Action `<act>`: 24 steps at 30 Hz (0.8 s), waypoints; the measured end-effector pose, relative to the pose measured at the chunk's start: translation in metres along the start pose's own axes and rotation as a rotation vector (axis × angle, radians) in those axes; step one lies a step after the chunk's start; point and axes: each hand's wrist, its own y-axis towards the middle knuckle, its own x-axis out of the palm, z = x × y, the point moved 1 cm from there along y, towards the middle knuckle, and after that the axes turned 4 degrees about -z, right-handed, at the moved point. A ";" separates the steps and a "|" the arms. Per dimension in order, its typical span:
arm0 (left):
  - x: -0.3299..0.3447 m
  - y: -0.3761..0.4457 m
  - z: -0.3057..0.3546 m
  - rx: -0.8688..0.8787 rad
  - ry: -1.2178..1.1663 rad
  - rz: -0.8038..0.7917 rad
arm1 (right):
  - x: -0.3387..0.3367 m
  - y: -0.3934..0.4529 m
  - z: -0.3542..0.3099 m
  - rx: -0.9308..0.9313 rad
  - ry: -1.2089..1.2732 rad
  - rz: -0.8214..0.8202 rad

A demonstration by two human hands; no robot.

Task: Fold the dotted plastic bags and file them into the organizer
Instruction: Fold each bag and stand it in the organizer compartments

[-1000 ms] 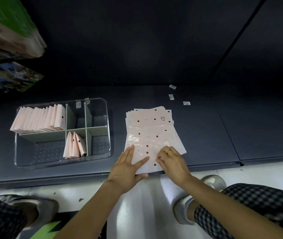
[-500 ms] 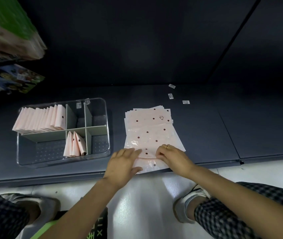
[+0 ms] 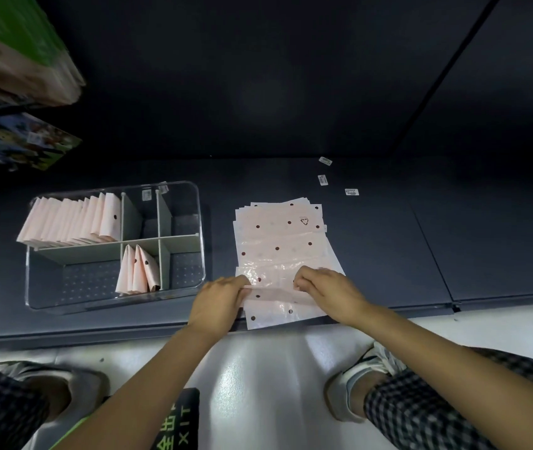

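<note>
Here, both hands, left (image 3: 218, 300) and right (image 3: 330, 292), pinching the near edge of the top bag (image 3: 278, 300) on the stack (image 3: 279, 241) at the shelf (image 3: 388, 254) front, thin, limp, slippery film best taken by its corners, with the organizer (image 3: 190, 280) just left, partly filled.

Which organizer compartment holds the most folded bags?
The far-left compartment: a full row of folded bags, against only three in the near-middle compartment.

Pink dotted bags (image 3: 283, 241) stacked flat right of clear organizer (image 3: 114, 245).
</note>
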 end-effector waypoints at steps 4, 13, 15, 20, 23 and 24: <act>-0.001 0.014 0.002 -0.044 0.057 -0.056 | 0.002 0.012 -0.009 -0.052 -0.073 0.137; 0.004 0.022 0.011 -0.181 -0.006 -0.019 | 0.007 0.045 -0.006 0.086 -0.049 0.116; 0.006 0.022 0.011 -0.199 -0.021 -0.004 | 0.008 0.048 -0.006 0.098 -0.022 0.113; 0.008 0.025 0.010 -0.249 -0.027 -0.003 | 0.012 0.050 -0.008 0.131 -0.012 0.127; 0.007 0.025 0.016 -0.255 -0.058 0.059 | 0.013 0.052 -0.009 0.151 -0.017 0.149; 0.009 0.022 0.018 -0.230 -0.017 0.115 | 0.014 0.052 -0.010 0.152 -0.013 0.155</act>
